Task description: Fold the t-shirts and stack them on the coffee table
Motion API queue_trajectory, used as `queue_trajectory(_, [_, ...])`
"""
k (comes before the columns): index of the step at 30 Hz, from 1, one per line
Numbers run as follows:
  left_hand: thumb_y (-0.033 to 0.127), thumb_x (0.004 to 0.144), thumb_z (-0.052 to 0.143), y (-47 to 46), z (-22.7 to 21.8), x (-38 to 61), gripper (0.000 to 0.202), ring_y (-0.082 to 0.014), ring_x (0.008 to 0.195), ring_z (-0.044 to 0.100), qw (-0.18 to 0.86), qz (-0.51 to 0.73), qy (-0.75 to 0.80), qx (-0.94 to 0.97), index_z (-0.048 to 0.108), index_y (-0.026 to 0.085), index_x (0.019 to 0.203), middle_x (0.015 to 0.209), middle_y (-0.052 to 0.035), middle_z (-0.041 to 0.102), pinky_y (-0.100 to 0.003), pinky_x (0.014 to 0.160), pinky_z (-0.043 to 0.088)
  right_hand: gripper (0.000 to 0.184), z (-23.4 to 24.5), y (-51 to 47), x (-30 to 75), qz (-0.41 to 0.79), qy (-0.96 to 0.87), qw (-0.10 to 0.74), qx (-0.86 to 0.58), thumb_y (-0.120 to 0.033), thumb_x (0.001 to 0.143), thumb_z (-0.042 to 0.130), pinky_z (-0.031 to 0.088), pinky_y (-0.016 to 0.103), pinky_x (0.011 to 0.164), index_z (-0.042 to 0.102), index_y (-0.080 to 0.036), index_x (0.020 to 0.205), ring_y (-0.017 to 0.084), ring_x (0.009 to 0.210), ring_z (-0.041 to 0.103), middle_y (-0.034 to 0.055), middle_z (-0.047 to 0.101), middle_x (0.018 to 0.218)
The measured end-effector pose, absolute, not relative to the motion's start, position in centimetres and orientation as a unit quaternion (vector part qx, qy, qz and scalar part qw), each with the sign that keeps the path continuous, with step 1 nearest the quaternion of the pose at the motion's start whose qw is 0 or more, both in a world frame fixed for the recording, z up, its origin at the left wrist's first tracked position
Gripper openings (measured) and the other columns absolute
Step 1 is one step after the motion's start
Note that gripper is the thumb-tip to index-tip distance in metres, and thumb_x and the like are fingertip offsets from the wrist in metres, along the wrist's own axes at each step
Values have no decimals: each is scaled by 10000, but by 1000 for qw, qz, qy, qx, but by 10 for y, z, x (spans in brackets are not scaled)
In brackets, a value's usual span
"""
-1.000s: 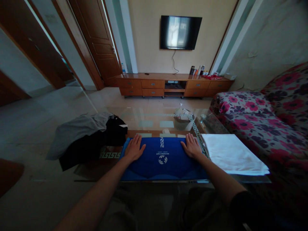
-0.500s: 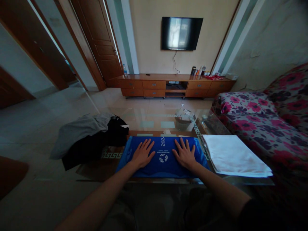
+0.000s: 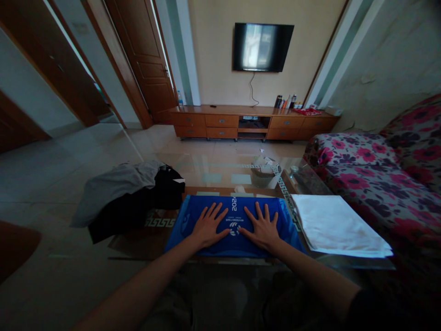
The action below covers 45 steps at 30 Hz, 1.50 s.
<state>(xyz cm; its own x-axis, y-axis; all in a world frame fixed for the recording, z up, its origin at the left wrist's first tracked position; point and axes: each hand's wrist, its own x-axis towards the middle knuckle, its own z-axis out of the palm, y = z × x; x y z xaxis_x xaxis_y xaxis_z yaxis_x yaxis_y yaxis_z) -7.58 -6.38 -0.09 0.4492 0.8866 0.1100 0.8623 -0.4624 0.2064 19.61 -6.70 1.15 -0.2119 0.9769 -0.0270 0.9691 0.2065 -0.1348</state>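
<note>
A folded blue shirt-like cloth (image 3: 220, 246) with white "2024" print and a round white logo lies flat on the glass table (image 3: 206, 161). My left hand (image 3: 209, 226) rests open on its left half, fingers spread and palm down. On the right half lies my right hand (image 3: 262, 229), also open with fingers fanned out. Both thumbs point inward and come close to the logo, one from each side. The palms hide parts of the blue fabric beneath them.
A folded white cloth (image 3: 339, 225) lies on the table to the right. Grey clothing (image 3: 117, 184) and black clothing (image 3: 138, 216) are heaped at the left. Beyond are a low wooden cabinet (image 3: 220, 121) and a wall-mounted television (image 3: 263, 47); a flowered sofa (image 3: 365, 172) stands at the right.
Both hands have slid inward over the blue cloth, so the thumbs are now nearer the logo. The view has shifted slightly.
</note>
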Motion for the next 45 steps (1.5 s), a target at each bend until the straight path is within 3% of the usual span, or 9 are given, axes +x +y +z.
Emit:
queue_trajectory(4, [761,891,435,-65,9,-80,852,-314,1565,85,50,115,510,851,238,347,1610,1703,-11,150,-525,1249,123,983,10,-65,201,57,-780,40,-622,-924,795,359,-14,802,1091,159,-420,1615,517,1510,-42,44,-49,1710])
queue_trajectory(8, [715,928,403,-67,15,-103,787,-314,1563,107,22,120,556,822,305,309,1595,1694,-37,190,-519,1254,103,857,14,-64,220,23,-770,59,-635,-835,894,290,-10,764,1129,156,-401,1621,472,1527,-17,31,-36,1710])
queue_trajectory(14, [803,817,492,-83,5,-137,945,-392,1556,47,22,85,554,828,230,364,1611,1704,1,138,-578,1233,80,998,10,-74,251,2,-781,40,-623,-921,770,415,45,819,1075,191,-427,1607,557,1493,-22,45,-69,1709])
queue_trajectory(21, [848,756,527,-80,1,-138,1032,-427,1548,9,27,71,552,830,192,382,1614,1707,-7,104,-619,1213,3,1011,4,-66,252,0,-781,24,-625,-933,755,408,40,831,1055,189,-433,1605,582,1481,-19,56,-76,1707])
queue_trajectory(26, [852,773,507,-73,15,-133,1000,-418,1551,23,34,70,557,827,233,374,1607,1705,-16,129,-612,1219,5,997,15,-58,248,16,-774,17,-633,-923,778,391,17,811,1079,195,-411,1610,556,1493,-3,62,-47,1709])
queue_trajectory(33, [819,832,470,-89,16,-114,924,-362,1562,52,43,89,501,860,213,391,1609,1705,10,123,-557,1243,50,913,21,-91,235,35,-817,34,-574,-871,819,426,-14,758,1135,182,-463,1599,482,1522,-56,-24,-71,1704])
queue_trajectory(38, [839,803,490,-96,5,-110,949,-392,1555,62,58,78,508,856,221,405,1602,1698,-6,165,-607,1222,50,887,17,-101,231,52,-814,13,-579,-868,837,399,-32,792,1100,190,-460,1595,491,1518,-68,8,-48,1707])
queue_trajectory(41, [804,862,432,-93,9,-114,857,-369,1558,72,54,82,512,854,229,417,1598,1700,14,158,-584,1228,76,871,17,-98,232,60,-816,7,-575,-863,855,370,-22,776,1114,166,-456,1597,473,1525,-58,16,-48,1707])
queue_trajectory(45, [713,949,340,-87,10,-128,790,-318,1566,73,4,119,575,809,239,305,1616,1699,-29,166,-511,1250,95,711,14,-89,242,47,-798,28,-600,-752,965,261,26,715,1161,134,-459,1600,399,1548,-11,-11,-40,1708])
